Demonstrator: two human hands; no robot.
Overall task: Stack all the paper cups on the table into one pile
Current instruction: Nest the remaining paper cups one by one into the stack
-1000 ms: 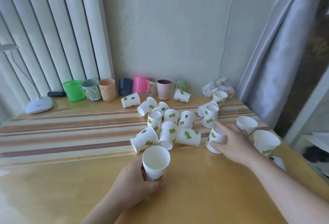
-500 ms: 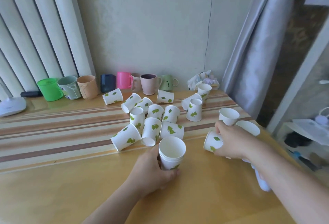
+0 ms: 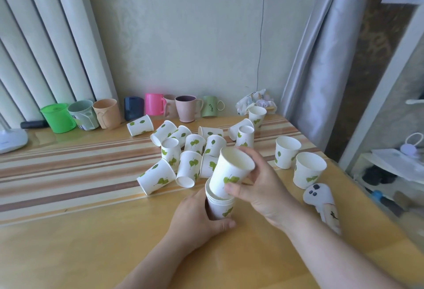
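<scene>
White paper cups with green leaf prints lie scattered on the wooden table (image 3: 68, 231). My left hand (image 3: 195, 222) grips a short stack of nested cups (image 3: 221, 207) standing near the table's front. My right hand (image 3: 259, 185) holds a single paper cup (image 3: 231, 171), tilted, with its base entering the top of the stack. Behind the hands, several loose cups (image 3: 190, 169) lie tipped or stand upright in a cluster. Two more upright cups (image 3: 308, 170) stand to the right.
A row of coloured plastic mugs (image 3: 156, 107) lines the wall at the back. A white ghost-shaped toy (image 3: 321, 199) lies near the right table edge. A lamp base (image 3: 11, 139) sits at far left, a crumpled wrapper (image 3: 254, 100) at back right by the curtain.
My right hand lifted a cup from the right side and brought it left over the stack held by my left hand. The stack stayed in place.
</scene>
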